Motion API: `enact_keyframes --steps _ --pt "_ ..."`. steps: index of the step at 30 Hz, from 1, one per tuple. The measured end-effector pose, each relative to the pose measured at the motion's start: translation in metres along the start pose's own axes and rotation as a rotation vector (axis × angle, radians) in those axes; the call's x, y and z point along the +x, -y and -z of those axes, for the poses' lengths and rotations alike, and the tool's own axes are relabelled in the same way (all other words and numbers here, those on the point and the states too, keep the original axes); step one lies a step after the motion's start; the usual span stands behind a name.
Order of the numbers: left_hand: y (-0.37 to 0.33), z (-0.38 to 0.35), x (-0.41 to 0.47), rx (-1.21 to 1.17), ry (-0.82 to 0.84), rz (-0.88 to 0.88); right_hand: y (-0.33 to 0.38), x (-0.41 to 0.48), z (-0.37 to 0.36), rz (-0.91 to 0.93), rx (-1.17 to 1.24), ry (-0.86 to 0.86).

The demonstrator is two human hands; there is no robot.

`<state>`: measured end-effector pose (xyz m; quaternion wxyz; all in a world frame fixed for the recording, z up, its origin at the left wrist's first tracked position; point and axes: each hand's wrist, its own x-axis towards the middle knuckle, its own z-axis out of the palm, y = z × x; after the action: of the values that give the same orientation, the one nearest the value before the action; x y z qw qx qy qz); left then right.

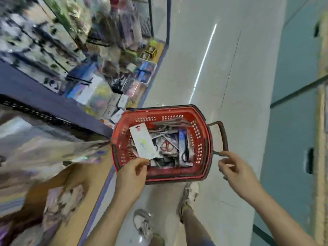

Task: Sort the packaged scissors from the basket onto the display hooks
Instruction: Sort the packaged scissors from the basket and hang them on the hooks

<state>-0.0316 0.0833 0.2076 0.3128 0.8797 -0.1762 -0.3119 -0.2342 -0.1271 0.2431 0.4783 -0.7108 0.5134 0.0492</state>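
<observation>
Scissors pack pinched by left hand over basket; right hand loosely curled, empty.

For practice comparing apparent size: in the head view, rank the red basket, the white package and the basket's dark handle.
1. red basket
2. white package, pinched by the left hand, and dark handle: about alike, so unranked.

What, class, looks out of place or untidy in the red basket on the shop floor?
The packages in the red basket lie jumbled at crossed angles, and the white package pinched by the left hand slants across them. Nothing looks spilled.
</observation>
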Motion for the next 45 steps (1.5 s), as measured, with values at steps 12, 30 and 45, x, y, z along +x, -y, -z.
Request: enact_keyframes --steps 12,30,45 --pt "0.122 -0.216 0.185 0.431 0.235 -0.002 -0.125 0.230 -0.166 -0.024 -0.185 0.112" --pt "0.163 -0.239 0.261 1.251 0.577 -0.526 -0.153 0.280 -0.208 -0.152 -0.131 0.059" --pt "0.129 -0.202 0.156 0.434 0.150 -0.574 -0.109 0.227 -0.206 -0.489 0.484 0.241"
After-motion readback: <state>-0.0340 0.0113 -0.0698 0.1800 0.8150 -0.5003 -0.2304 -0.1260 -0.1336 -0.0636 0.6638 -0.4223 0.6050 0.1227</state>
